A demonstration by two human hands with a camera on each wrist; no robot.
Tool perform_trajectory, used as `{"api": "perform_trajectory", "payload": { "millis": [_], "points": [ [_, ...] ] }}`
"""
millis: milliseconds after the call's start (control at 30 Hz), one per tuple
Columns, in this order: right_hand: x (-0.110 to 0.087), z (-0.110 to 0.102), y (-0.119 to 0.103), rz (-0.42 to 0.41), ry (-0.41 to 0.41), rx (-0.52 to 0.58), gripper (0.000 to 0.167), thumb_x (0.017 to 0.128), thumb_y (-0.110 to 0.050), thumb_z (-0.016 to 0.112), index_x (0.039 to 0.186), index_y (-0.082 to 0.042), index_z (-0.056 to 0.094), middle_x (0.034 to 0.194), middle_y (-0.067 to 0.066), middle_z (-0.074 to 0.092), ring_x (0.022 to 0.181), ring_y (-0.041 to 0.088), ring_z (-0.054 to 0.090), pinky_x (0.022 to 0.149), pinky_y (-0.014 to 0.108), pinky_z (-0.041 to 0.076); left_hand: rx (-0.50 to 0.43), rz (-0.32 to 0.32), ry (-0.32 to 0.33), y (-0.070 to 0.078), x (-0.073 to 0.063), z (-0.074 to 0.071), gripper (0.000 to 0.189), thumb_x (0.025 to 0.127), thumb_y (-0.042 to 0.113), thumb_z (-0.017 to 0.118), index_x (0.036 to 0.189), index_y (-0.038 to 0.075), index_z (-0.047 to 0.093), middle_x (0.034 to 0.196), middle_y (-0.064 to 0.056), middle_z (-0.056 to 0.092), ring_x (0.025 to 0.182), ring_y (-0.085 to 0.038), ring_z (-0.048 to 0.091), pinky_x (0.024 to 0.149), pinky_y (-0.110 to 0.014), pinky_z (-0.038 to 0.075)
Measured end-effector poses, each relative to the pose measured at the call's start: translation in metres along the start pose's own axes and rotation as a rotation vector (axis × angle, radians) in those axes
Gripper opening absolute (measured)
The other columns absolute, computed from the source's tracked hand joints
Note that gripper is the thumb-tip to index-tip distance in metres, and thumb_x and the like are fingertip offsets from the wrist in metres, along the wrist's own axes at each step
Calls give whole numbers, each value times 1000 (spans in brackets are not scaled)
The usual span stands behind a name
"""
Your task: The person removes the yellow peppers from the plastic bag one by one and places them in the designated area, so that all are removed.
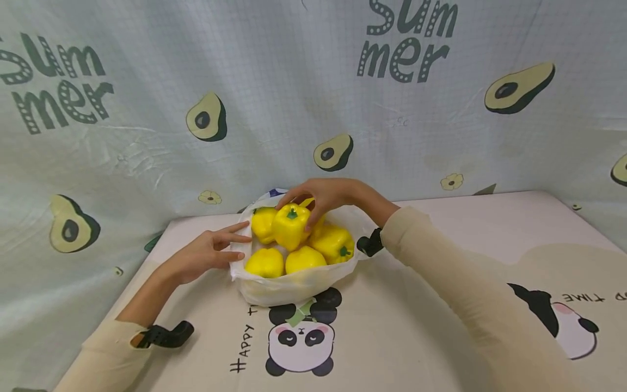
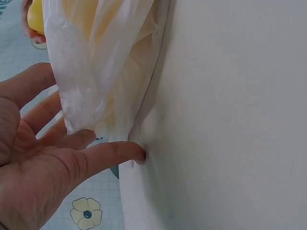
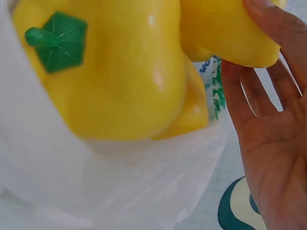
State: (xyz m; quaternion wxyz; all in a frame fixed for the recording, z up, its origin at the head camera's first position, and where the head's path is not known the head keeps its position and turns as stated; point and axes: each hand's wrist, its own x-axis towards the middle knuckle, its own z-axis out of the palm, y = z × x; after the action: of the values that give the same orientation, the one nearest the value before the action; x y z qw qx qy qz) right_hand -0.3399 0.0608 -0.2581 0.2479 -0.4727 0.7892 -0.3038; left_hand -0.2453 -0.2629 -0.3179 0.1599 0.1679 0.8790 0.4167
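A white plastic bag [image 1: 289,291] lies with its mouth spread wide and several yellow bell peppers in it. My right hand [image 1: 332,194] reaches over the top and holds one yellow bell pepper [image 1: 290,231], stem facing me, between thumb and fingers. In the right wrist view the held pepper [image 3: 230,36] sits above another large pepper [image 3: 124,81] with a green stem. At the bag's left edge is my left hand [image 1: 210,251], fingers spread and fingertips at the plastic. The left wrist view shows that hand's thumb [image 2: 112,154] extended below the bag's side.
The bag rests toward the back of a table [image 1: 406,326] with a pale printed cover, above a panda print [image 1: 301,348]. Right behind it hangs a curtain [image 1: 274,81] with avocado prints. Black straps with cameras [image 1: 171,334] are on both wrists.
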Motion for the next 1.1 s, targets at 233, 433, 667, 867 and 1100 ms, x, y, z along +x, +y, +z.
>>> {"api": "perform_trajectory", "payload": {
  "millis": [233, 433, 667, 867, 1100],
  "points": [
    [-20, -5, -9, -17, 44, -58, 72, 86, -25, 82, 150, -17, 50, 152, 2, 49, 134, 23, 50, 111, 39, 46, 77, 77, 68, 4, -7, 5, 56, 95, 27, 72, 144, 6, 56, 167, -6, 27, 153, -42, 18, 118, -61, 27],
    [-44, -9, -16, 4, 157, -36, 71, 87, -25, 79, 151, -13, 48, 153, 3, 47, 138, 26, 47, 112, 47, 44, 78, 110, 104, 8, -4, 10, 56, 96, 20, 70, 147, 4, 52, 166, -8, 30, 154, -37, 19, 122, -58, 18],
    [-71, -3, -19, -22, 303, -37, 68, 88, -26, 78, 149, -15, 50, 150, 2, 49, 132, 25, 56, 109, 49, 47, 88, 121, 108, 15, -9, 11, 57, 97, 18, 69, 147, 0, 50, 166, -11, 28, 153, -41, 20, 121, -60, 20],
    [-92, 3, -17, -30, 397, -64, 69, 90, -25, 76, 151, -14, 46, 152, 5, 47, 131, 29, 56, 105, 50, 50, 106, 124, 112, 15, -11, 11, 50, 96, 18, 70, 142, 0, 57, 166, -11, 28, 152, -44, 20, 118, -64, 23],
    [-115, 12, -8, -23, 517, 29, 65, 91, -16, 78, 142, -15, 37, 144, 10, 49, 130, 33, 55, 100, 47, 54, 120, 124, 101, 8, -8, 9, 48, 96, 19, 70, 140, 2, 60, 167, -10, 27, 152, -45, 18, 117, -68, 21]
  ]
}}
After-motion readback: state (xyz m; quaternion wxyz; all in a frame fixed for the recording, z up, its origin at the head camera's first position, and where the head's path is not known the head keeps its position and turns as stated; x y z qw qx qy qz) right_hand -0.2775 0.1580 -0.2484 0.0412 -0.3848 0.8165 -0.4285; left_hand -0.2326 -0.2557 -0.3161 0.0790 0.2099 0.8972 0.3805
